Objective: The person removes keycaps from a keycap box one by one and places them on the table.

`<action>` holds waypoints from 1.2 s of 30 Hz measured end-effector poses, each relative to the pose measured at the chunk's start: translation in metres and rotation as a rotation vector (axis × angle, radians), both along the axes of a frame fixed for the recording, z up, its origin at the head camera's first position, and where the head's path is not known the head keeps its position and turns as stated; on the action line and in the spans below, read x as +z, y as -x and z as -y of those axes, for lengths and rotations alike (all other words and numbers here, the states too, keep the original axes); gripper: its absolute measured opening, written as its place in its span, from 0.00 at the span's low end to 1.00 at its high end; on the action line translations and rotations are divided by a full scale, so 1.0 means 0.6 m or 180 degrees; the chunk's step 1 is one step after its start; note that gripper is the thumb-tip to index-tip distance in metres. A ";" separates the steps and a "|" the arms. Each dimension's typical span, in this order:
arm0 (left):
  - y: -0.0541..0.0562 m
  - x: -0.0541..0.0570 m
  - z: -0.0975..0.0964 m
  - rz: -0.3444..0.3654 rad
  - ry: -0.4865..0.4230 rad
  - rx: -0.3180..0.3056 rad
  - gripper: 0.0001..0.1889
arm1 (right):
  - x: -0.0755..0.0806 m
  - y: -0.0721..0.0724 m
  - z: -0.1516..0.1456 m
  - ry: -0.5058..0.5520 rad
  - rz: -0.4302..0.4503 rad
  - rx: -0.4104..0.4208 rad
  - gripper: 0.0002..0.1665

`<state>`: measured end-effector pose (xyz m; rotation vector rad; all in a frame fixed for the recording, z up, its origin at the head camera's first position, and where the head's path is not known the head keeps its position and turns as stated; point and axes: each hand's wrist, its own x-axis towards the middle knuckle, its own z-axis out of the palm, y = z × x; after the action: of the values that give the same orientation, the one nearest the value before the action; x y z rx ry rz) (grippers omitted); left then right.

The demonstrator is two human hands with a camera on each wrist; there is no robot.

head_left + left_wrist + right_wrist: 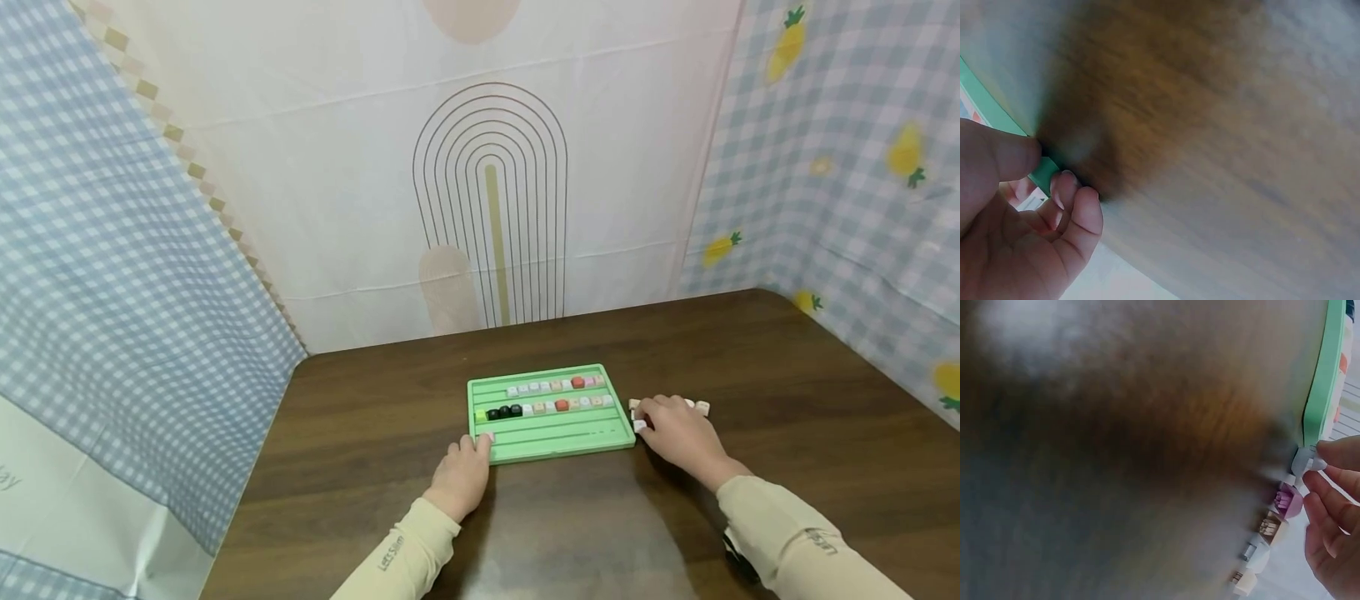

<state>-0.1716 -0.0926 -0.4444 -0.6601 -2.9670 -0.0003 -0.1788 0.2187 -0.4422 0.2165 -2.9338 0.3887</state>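
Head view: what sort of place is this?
Probably a makeshift tabletop workspace: patterned cloths hang behind and beside a brown table, which holds a green tray of small keys.

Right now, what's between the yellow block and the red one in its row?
Black blocks, then pale blocks, sit between the yellow block and the red block. The head view shows it.
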 end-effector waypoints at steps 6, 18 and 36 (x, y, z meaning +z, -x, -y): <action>0.000 0.000 0.001 -0.0055 0.0046 -0.0020 0.03 | -0.007 0.001 0.003 -0.0159 -0.0201 0.0029 0.04; 0.001 0.000 0.001 -0.0038 0.0016 -0.0011 0.05 | 0.003 0.001 0.006 -0.0139 -0.0173 0.0004 0.06; 0.000 0.001 -0.001 -0.0100 0.0152 0.0025 0.08 | 0.035 0.026 0.087 -0.0079 -0.0124 0.0385 0.08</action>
<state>-0.1718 -0.0920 -0.4440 -0.6479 -2.9479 0.0812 -0.1944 0.1663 -0.4211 0.4018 -2.8968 0.3607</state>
